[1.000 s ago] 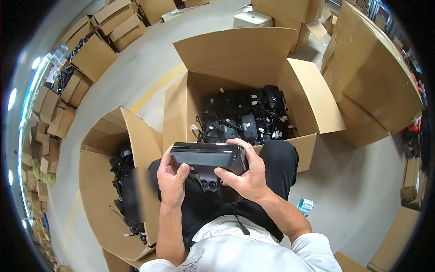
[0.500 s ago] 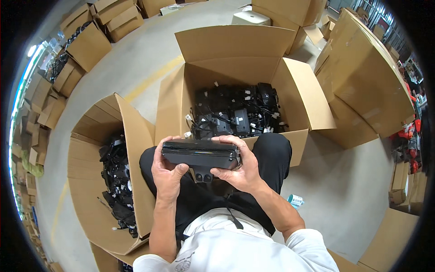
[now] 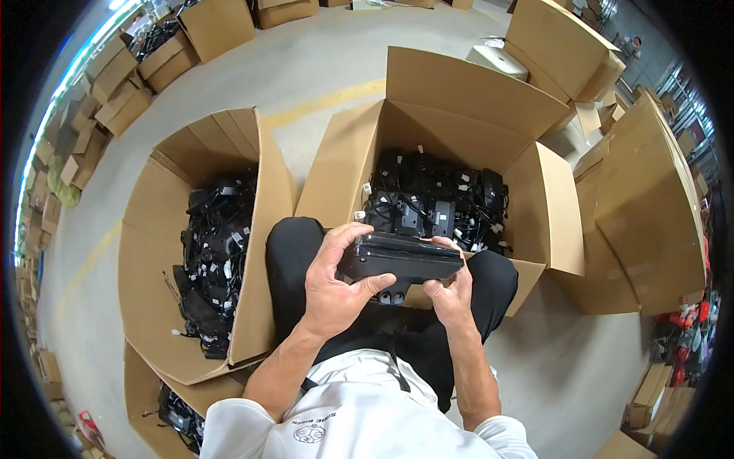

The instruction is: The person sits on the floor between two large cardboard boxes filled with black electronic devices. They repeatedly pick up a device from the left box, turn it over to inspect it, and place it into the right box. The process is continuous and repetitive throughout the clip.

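Observation:
Over my lap, both hands hold a glossy black plastic housing (image 3: 405,260), long and box-shaped. A small black bracket (image 3: 391,297) with round holes hangs below it. My left hand (image 3: 333,289) grips the housing's left end, thumb on the near face and fingers over the top. On the right end, my right hand (image 3: 453,292) does the same, its thumb beneath the lower edge. Just beyond stands an open carton (image 3: 527,195) with similar black units (image 3: 440,218), wires and white connectors inside.
To the left, a tall open carton (image 3: 138,252) holds a heap of black wired parts (image 3: 218,260). Another carton (image 3: 145,382) with black parts stands at the lower left. A large carton (image 3: 642,222) is at the right; a white stool (image 3: 497,61) stands behind.
The view has turned left, so the cartons appear shifted right and the left one shows more. The housing, still in both hands, has tilted, its right end now lower.

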The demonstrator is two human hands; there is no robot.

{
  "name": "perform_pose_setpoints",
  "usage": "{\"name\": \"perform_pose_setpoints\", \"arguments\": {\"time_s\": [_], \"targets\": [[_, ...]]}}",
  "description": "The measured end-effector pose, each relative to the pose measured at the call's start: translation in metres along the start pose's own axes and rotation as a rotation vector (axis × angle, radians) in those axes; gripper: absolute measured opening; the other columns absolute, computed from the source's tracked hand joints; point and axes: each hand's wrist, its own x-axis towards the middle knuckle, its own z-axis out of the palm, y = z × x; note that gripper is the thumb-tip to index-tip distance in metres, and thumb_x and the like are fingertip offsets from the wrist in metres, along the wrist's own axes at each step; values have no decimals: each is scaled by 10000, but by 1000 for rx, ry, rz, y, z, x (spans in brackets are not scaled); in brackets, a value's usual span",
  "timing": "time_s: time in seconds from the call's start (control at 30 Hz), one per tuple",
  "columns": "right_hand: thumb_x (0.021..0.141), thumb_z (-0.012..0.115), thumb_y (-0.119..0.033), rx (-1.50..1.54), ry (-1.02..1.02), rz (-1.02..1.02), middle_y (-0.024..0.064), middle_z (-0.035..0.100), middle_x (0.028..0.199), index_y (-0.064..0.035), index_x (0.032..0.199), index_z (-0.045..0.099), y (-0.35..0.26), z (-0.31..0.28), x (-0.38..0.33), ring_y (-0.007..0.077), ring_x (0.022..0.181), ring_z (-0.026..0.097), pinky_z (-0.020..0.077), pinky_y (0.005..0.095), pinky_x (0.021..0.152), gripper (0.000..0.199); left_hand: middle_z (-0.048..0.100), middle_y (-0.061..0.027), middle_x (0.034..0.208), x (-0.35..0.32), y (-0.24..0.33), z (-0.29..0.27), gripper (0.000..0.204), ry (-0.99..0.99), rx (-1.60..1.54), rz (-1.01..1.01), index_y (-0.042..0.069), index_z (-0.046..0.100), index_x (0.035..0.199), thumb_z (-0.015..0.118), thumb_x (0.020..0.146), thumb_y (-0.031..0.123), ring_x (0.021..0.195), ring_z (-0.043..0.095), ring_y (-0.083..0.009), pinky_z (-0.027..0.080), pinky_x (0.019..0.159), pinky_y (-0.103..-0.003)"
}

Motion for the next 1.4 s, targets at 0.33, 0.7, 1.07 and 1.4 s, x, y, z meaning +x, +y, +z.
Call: {"name": "perform_pose_setpoints", "arguments": {"time_s": [0.33,0.7,1.07,1.4], "targets": [[743,931,-199,-617,272,-453,193,606,1309,26,1376,506,-37,32,-1,331,1171,618,515,431,1001,795,580,-164,1373,-4,-8,16,791,220,-68,-278,-51,493,1422,880,831,305,1276,554,-227,440,1096,-378],[801,800,-59,-766,-155,-545,252,593,1356,59,1253,625,-50,51,-31,380,1246,610,502,445,1058,499,682,-118,1196,-16,-6,-3,591,163,-354,-318,-54,564,1343,818,825,71,1089,642,-152,524,977,-310],[733,930,-447,-17,-61,65,144,634,1250,0,1302,501,-23,6,22,216,1150,625,509,345,1006,841,728,-130,1109,-13,-3,-15,585,-217,-227,-225,-13,580,1310,837,797,101,984,699,-146,558,907,-293],[703,942,-452,-63,-64,11,147,621,1289,-16,1317,495,-20,-3,22,216,1177,615,505,336,1017,875,696,-161,1240,-6,-15,-16,656,-306,-265,-174,-15,552,1345,849,766,69,1086,695,-186,542,973,-315]]}}
